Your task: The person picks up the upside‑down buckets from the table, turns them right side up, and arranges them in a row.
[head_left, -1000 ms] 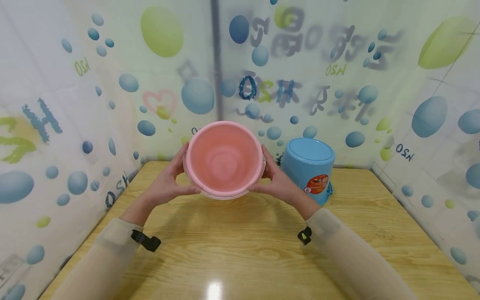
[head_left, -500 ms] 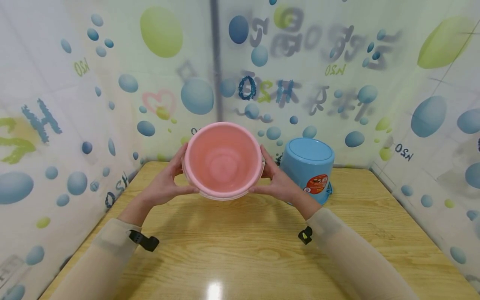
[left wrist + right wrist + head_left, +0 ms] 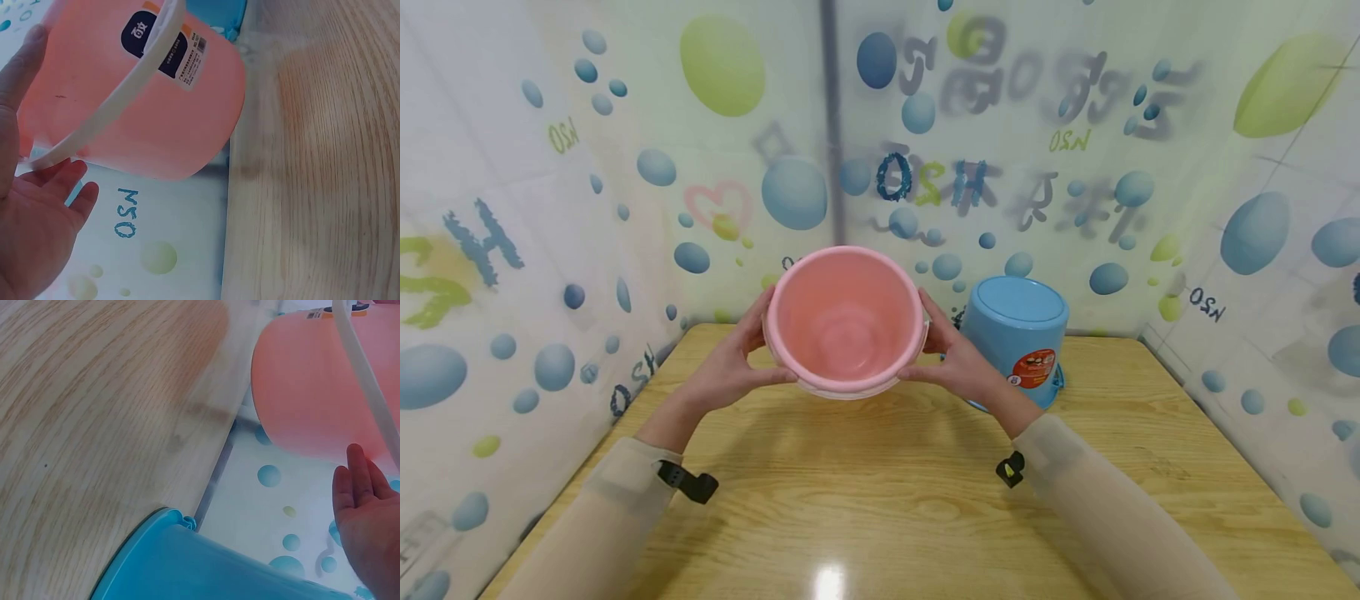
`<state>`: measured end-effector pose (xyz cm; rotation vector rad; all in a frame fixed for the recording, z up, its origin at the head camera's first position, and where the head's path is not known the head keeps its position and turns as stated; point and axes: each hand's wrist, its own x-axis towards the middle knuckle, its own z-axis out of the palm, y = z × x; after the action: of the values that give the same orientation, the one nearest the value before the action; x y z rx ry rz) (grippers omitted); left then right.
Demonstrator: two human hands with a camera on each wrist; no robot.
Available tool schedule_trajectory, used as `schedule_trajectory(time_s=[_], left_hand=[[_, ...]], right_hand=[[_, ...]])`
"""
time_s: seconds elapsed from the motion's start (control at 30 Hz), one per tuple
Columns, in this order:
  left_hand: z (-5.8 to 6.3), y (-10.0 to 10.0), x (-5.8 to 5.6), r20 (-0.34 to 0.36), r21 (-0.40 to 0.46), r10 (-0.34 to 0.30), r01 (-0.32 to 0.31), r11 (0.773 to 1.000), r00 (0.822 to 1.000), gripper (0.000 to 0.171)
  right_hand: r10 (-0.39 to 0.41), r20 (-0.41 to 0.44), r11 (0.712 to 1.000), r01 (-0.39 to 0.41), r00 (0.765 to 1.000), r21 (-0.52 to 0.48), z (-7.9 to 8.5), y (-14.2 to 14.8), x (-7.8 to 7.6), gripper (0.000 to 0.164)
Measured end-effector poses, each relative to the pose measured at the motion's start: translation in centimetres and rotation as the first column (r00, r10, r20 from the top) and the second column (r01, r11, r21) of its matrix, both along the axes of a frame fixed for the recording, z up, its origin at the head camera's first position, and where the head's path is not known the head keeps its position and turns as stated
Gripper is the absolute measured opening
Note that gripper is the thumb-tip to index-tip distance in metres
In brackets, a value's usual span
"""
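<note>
A pink bucket (image 3: 848, 321) hangs over the table, tilted so its open mouth faces me and its bare inside shows. My left hand (image 3: 741, 358) grips it at the left of the rim, thumb toward the front and fingers around the side. On the opposite side my right hand (image 3: 951, 354) holds the rim the same way. The left wrist view shows the bucket's white handle (image 3: 119, 100) lying along its outside, over a dark printed label (image 3: 164, 44). In the right wrist view, the fingers (image 3: 359, 472) lie against the pink wall near the handle.
An upside-down blue bucket (image 3: 1017, 333) with a red label stands on the wooden table (image 3: 880, 500), just behind my right hand. Curtain-like walls (image 3: 797, 192) with blue and green spots close in the back and both sides.
The pink bucket's mouth tips very slightly, its rim shifting a few pixels. Both hands keep their hold, and the blue bucket stays put.
</note>
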<state>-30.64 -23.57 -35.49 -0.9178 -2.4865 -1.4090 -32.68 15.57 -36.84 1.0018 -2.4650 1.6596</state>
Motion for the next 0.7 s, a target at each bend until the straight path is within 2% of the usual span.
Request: schedule_trajectory(time_s=[0.17, 0.43, 0.7], left_hand=[[0.11, 0.08, -0.11, 0.063, 0.076, -0.047, 0.043, 0.996, 0.997, 0.121], [0.27, 0.31, 0.11, 0.167, 0.107, -0.027, 0.009, 0.994, 0.986, 0.110], [0.39, 0.57, -0.20, 0.178, 0.095, 0.005, -0.022, 0.995, 0.984, 0.107]], right_hand=[[-0.014, 0.019, 1.000, 0.014, 1.000, -0.012, 0.13, 0.01, 0.11, 0.122], [-0.003, 0.096, 0.998, 0.009, 0.995, -0.067, 0.57, -0.08, 0.05, 0.114], [0.006, 0.117, 0.997, 0.004, 0.993, -0.080, 0.71, -0.15, -0.07, 0.113]])
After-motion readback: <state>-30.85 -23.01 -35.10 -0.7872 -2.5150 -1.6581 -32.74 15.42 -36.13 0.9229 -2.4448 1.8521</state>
